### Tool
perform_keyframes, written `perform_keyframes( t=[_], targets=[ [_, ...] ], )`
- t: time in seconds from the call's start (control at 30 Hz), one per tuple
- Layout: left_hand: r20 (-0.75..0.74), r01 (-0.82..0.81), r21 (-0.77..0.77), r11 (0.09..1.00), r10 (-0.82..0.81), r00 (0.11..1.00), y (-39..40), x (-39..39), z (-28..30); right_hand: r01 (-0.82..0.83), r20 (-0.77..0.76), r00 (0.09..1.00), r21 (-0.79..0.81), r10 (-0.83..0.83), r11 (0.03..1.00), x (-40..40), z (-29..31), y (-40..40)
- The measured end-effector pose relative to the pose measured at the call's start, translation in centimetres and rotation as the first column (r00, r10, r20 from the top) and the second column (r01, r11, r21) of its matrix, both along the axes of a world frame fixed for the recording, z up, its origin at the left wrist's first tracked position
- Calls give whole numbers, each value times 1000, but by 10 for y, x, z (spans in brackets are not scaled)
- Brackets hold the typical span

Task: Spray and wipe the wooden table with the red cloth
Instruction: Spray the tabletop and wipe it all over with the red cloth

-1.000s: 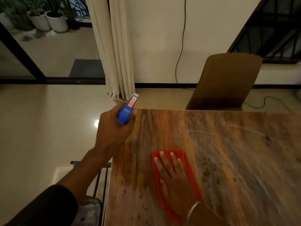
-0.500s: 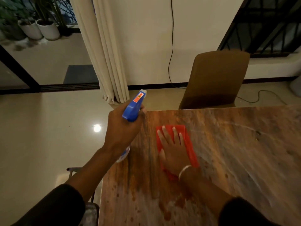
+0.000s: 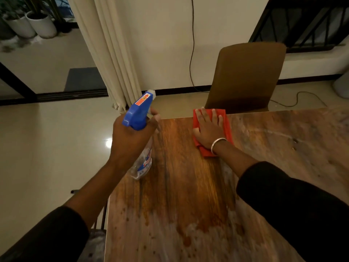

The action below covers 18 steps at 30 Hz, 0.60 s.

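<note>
the wooden desk [image 3: 188, 186] runs long away from the person, its wiped middle strip dark and glossy while pale, speckled film shows nearer the body and off to the right. the red cloth [image 3: 225, 125], folded flat, lies at the far edge under the right hand [image 3: 208, 127], fingers straight and pressing, so i'd judge the next pass pulls back toward the body. the left hand [image 3: 132, 137] is curled around the spray bottle [image 3: 140, 114] over the left edge.
</note>
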State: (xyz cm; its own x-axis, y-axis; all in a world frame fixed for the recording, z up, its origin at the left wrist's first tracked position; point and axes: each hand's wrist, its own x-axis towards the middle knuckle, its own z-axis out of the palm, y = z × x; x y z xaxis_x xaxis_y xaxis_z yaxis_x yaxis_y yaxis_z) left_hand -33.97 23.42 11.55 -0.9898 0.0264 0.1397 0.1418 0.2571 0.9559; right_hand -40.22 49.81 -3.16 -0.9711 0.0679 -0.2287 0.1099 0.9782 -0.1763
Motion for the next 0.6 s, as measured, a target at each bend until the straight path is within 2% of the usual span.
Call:
perform_keyframes(
  t=[0.1, 0.23, 0.3, 0.37, 0.43, 0.53, 0.6],
  targets=[
    [33, 46, 68, 997, -49, 998, -2, 3, 0, -81, -62, 995, 3, 81, 997, 59, -9, -19],
    [41, 65, -29, 997, -64, 997, 1, -2, -6, -172, -145, 976, -36, 165, 985, 178, -23, -32],
    [45, 100, -55, 993, -98, 994, 5, -5, -8, -182, -133, 976, -46, 175, 982, 206, -26, -27],
    [43, 138, -42, 990, -136, 990, 11, -6, -10, -187, -118, 976, -44, 181, 981, 186, -24, -12],
    [46, 147, -14, 989, -146, 988, 14, -4, -11, -126, -105, 987, -9, 124, 992, 134, -20, 2],
    [64, 81, -4, 997, -81, 995, 22, 4, -15, 19, -56, 998, -7, -19, 1000, 44, -11, 33],
    [86, 33, -10, 999, -32, 996, 30, 12, -17, 48, -35, 998, 13, -48, 999, 12, -7, 47]
  ],
)
